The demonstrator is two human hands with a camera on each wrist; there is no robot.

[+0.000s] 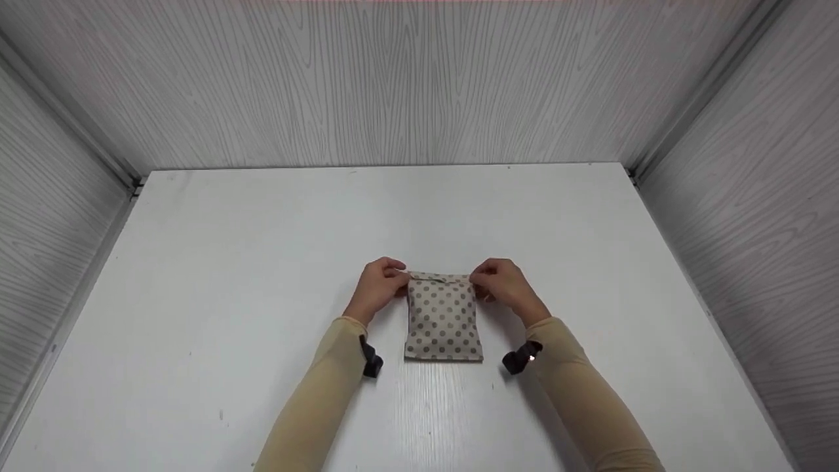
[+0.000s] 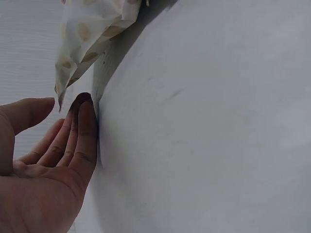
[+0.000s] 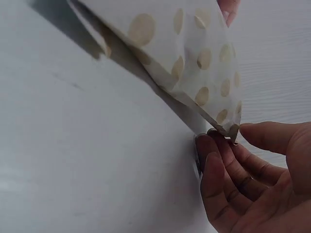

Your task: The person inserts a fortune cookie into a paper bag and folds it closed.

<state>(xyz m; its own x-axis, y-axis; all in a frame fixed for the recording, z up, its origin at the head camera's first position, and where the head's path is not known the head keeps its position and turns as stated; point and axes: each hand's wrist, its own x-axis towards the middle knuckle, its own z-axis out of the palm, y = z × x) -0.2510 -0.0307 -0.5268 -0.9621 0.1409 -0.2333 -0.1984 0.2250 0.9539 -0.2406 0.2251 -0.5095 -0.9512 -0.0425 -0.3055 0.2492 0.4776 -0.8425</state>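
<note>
A cream paper bag [image 1: 442,318] with brown polka dots lies on the white table, its top edge folded over in a narrow strip. At the bag's upper left corner is my left hand [image 1: 381,285]. In the left wrist view, the left thumb [image 2: 36,111] and fingers stand apart, with the bag's pointed corner [image 2: 65,80] just above the gap between them. My right hand [image 1: 503,285] pinches the upper right corner of the fold. The right wrist view shows the right thumb [image 3: 272,136] against that corner and the fingertips behind it.
The white tabletop [image 1: 229,262] spreads around the bag. Grey wood-grain panels stand at the back [image 1: 393,85], left [image 1: 52,196] and right [image 1: 741,196]. A small black camera sits on each wrist, over tan sleeves [image 1: 314,400].
</note>
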